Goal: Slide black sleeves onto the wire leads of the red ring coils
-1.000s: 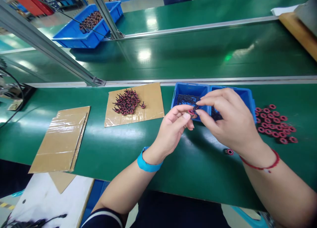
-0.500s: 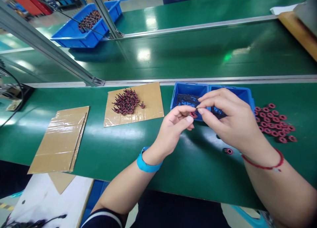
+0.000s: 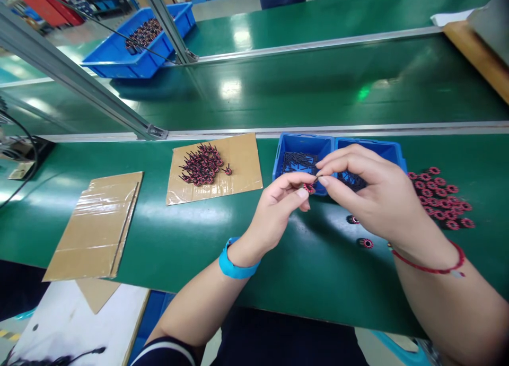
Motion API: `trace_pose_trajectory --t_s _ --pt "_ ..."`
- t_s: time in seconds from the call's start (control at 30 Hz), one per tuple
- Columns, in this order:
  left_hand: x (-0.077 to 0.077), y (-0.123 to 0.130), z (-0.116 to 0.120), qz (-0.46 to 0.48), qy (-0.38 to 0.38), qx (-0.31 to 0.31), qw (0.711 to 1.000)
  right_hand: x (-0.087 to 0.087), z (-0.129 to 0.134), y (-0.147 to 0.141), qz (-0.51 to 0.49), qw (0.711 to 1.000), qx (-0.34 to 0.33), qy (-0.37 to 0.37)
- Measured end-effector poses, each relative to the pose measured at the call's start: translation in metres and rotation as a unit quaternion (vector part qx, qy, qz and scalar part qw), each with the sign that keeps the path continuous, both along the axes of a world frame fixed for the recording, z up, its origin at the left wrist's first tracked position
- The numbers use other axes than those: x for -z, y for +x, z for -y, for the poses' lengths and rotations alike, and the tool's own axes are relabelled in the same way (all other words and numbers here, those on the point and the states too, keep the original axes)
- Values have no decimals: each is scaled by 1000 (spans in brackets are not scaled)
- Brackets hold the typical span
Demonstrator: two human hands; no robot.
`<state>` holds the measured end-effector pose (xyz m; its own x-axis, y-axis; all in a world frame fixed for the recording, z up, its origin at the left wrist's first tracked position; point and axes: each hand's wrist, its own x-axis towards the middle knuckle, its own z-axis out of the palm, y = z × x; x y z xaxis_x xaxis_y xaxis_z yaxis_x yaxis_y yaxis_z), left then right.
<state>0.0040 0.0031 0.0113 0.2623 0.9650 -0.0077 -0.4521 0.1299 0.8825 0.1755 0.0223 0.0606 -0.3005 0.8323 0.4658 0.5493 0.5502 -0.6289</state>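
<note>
Between thumb and fingers, my left hand grips a small red-and-black toothed ring that looks like a motor stator. My right hand is closed in a pinch at a thin wire end beside that stator; my fingertips partly hide it. Both hands are close together in front of two blue bins. Thin black tubes lie in the left bin, and dark pieces show in the right one behind my right hand. Two loose stators rest on the green table below my right hand.
Red stators are spread to the right of the bins. A cardboard sheet carries a heap of stators with black leads. More cardboard lies at left. A metal frame post slants across; a blue crate stands behind.
My right hand has shifted very slightly, so that a second loose stator below it shows more. My left hand keeps its grip almost unmoved.
</note>
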Motion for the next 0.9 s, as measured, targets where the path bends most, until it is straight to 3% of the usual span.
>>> trace_pose_trajectory --t_s 0.3,0.4,0.53,0.63,0.77,0.9 --pt "-1 0 0 5 -16 -7 1000 6 -1 -6 68 989 22 131" --pt "-2 1 0 14 -36 -11 999 9 -1 -6 170 956 55 232" --pt "-4 2 -1 56 -75 -7 996 10 -3 -4 236 916 32 323" --pt "-6 1 -2 79 -87 -3 993 8 -3 -1 202 939 10 278" --pt "-9 1 0 53 -63 -6 997 3 -2 2 33 995 12 96" --pt "-11 1 2 22 -40 2 999 -2 -1 5 -50 996 -7 -79"
